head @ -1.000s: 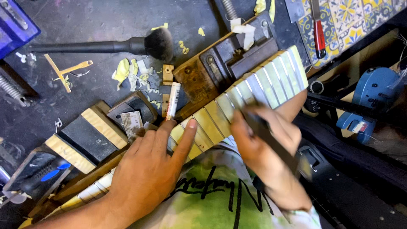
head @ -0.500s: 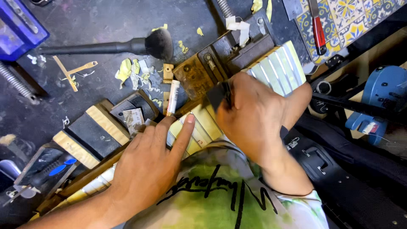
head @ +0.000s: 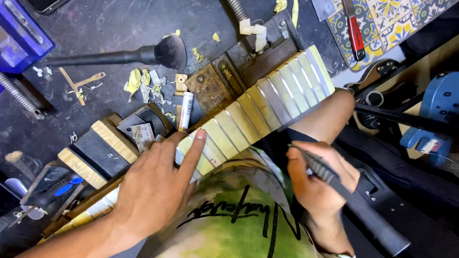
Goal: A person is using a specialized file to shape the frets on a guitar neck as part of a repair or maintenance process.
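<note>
A guitar neck (head: 267, 102) with pale masked fretboard sections and bare metal frets lies diagonally across the bench edge. My left hand (head: 160, 184) rests flat on its lower part, index finger stretched along a taped section. My right hand (head: 315, 184) is drawn back off the neck, over my lap, and grips a long dark-handled tool (head: 351, 203) that points down to the right.
A black brush (head: 119, 56), a small white tube (head: 185, 111), yellow tape scraps (head: 136, 81), wooden-faced blocks (head: 103, 148) and a rusty metal plate (head: 208, 88) lie on the dark bench. A blue case (head: 19, 38) sits upper left; a red-handled tool (head: 355, 31) lies on patterned tile.
My right hand, which was over the frets with the tool half a second ago, has pulled back down toward my lap. The left hand has stayed on the neck.
</note>
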